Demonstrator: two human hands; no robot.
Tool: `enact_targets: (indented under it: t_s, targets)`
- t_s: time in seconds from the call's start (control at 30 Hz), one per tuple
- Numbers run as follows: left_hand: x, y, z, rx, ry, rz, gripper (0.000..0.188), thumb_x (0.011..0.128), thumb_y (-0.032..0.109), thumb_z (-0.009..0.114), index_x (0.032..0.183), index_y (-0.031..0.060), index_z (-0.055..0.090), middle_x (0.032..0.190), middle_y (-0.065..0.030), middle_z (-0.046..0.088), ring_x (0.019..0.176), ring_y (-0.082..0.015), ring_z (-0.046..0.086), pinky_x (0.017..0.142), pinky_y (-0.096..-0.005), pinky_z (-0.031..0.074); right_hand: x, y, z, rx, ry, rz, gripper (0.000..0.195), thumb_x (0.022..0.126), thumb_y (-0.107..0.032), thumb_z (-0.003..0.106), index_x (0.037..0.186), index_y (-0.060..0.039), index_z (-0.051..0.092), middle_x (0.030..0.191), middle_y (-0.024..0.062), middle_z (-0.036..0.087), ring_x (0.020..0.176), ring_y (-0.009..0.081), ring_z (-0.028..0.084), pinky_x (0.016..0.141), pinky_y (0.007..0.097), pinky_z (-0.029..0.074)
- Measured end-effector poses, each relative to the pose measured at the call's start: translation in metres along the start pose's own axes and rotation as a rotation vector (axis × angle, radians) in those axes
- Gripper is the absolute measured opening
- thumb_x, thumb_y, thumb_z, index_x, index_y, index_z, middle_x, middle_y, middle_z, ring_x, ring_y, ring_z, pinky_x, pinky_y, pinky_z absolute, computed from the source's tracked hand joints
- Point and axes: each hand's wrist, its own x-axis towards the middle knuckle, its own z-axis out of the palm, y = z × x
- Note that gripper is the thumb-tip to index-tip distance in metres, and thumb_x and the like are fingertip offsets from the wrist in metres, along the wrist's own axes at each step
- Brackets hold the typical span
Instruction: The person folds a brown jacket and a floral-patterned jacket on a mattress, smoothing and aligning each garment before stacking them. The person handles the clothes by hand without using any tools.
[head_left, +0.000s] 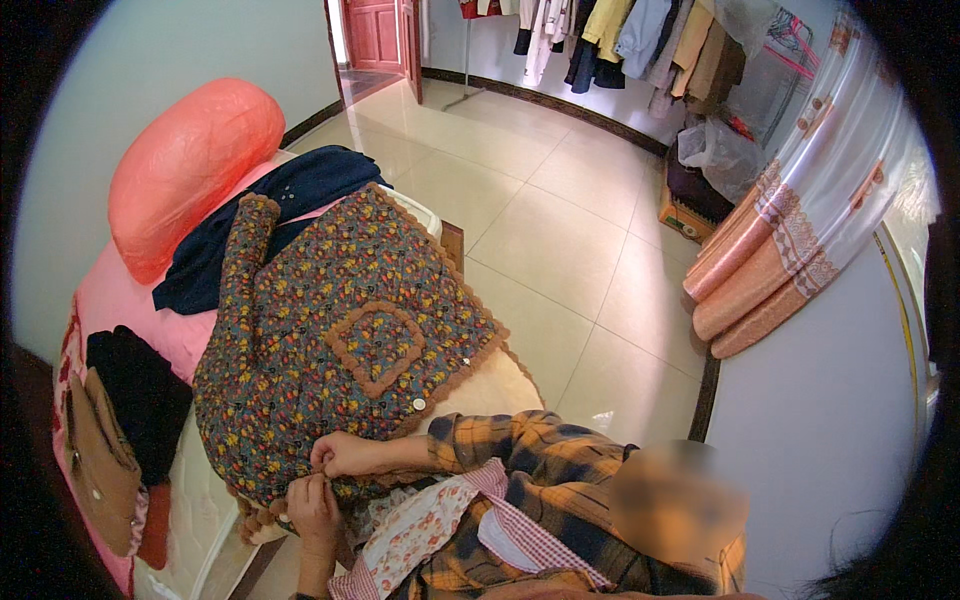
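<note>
A quilted floral jacket (300, 337) with brown fleecy trim lies spread out before me on the bed. My right hand (349, 454) pinches the fabric near its front edge. Just below it, my left hand (311, 504) also grips the jacket there, the fingertips of both almost meeting. What exactly sits between the fingertips is too small to tell. White buttons, one of them a pale button (419, 404), run along the front edge. A patch pocket (375, 349) outlined in the same trim shows on the front, and one sleeve (244, 262) points away from me.
Beyond the jacket lie a dark blue garment (300, 187) and a puffy coral-pink bundle (195, 172). Folded black clothing (135, 390) and a brown garment (101, 465) rest at the left. Clothes hang on a rack (469, 60) by the far wall; a long curtain (780, 262) hangs right.
</note>
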Motion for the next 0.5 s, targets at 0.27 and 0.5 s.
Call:
enact_targets:
  t_s: [0.27, 0.5]
  targets:
    - [0.003, 0.012, -0.013, -0.195, 0.035, -0.134, 0.023, 0.083, -0.003, 0.062, 0.105, -0.0006, 0.059, 0.095, -0.0167, 0.057, 0.09, -0.0375, 0.056, 0.079, -0.0442, 0.046, -0.016, -0.04, -0.002, 0.236, -0.14, 0.14, 0.023, 0.081, -0.005, 0.062, 0.103, 0.0001, 0.064, 0.094, 0.0029, 0.063, 0.084, 0.0125, 0.058, 0.074, 0.027, 0.048]
    - [-0.011, 0.004, 0.004, -0.05, -0.104, -0.069, 0.034, 0.079, 0.001, 0.064, 0.113, 0.0019, 0.06, 0.096, -0.0158, 0.055, 0.09, -0.0375, 0.054, 0.08, -0.0456, 0.045, -0.071, -0.047, -0.032, -0.686, -0.22, -0.203, 0.058, 0.077, -0.01, 0.065, 0.132, -0.0043, 0.047, 0.104, 0.0161, 0.066, 0.094, 0.0275, 0.065, 0.08, 0.0415, 0.052]
